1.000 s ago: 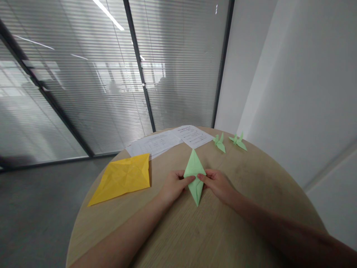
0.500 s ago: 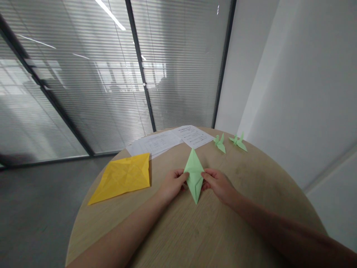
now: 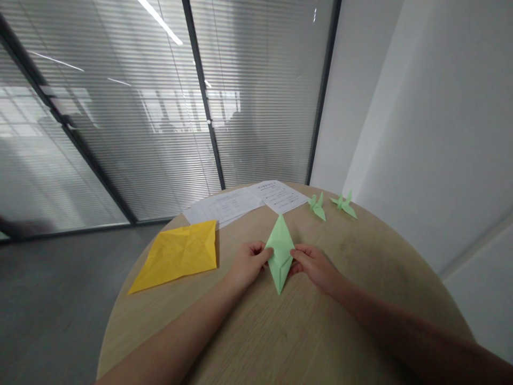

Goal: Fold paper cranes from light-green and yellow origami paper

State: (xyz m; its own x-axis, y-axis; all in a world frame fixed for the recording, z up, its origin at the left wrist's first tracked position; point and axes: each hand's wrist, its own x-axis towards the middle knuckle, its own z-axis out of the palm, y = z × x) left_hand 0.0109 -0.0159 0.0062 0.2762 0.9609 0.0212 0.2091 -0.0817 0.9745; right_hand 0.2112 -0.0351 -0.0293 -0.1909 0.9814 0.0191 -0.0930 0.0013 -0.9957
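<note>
A light green origami paper [image 3: 280, 246], folded into a long diamond, is held between my two hands over the table. My left hand [image 3: 251, 261] pinches its left corner, thumb on the front face. On the opposite corner, my right hand [image 3: 311, 263] is closed the same way, its thumb on top. One tip of the diamond points away from me, the other toward me. A flap edge runs slantwise across the lower half. The fingers behind the paper are partly hidden.
Two folded green paper cranes [image 3: 317, 206] [image 3: 344, 205] rest at the back right of the round wooden table [image 3: 248, 342]. Printed sheets [image 3: 276, 197] lie at the back. A creased yellow paper [image 3: 178, 254] is on the left. Beyond stand a blind-covered glass partition and a white wall.
The diamond has turned slightly in my hands, its near tip shifting a little left and its far tip a little right. Both hands keep their pinch.
</note>
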